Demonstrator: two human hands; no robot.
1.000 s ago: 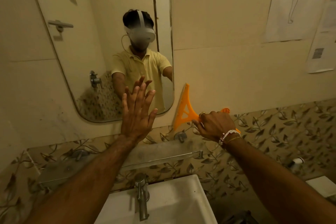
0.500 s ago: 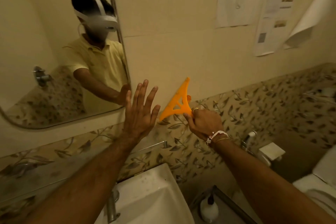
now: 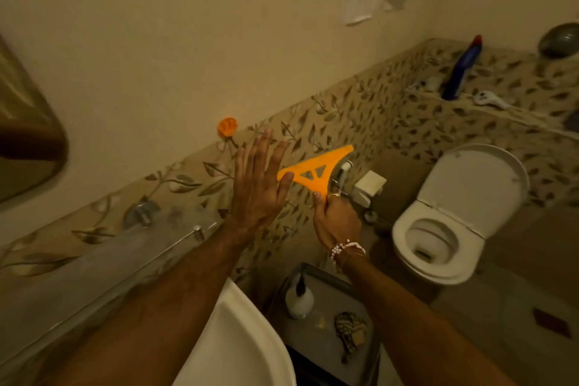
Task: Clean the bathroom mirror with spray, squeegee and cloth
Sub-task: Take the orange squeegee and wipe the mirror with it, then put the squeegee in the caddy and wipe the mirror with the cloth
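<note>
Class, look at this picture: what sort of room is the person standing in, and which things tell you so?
A bathroom: an open toilet, a white sink below the arms, and a mirror on the wall at the left.

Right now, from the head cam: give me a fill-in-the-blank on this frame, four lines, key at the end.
1. The right hand grips an orange ____.
2. The left hand is ____, fingers spread.
3. The toilet lid stands ____.
4. On the tray beside the sink stand a white bottle and a crumpled ____.

Missing words: squeegee; open; up; cloth
</note>
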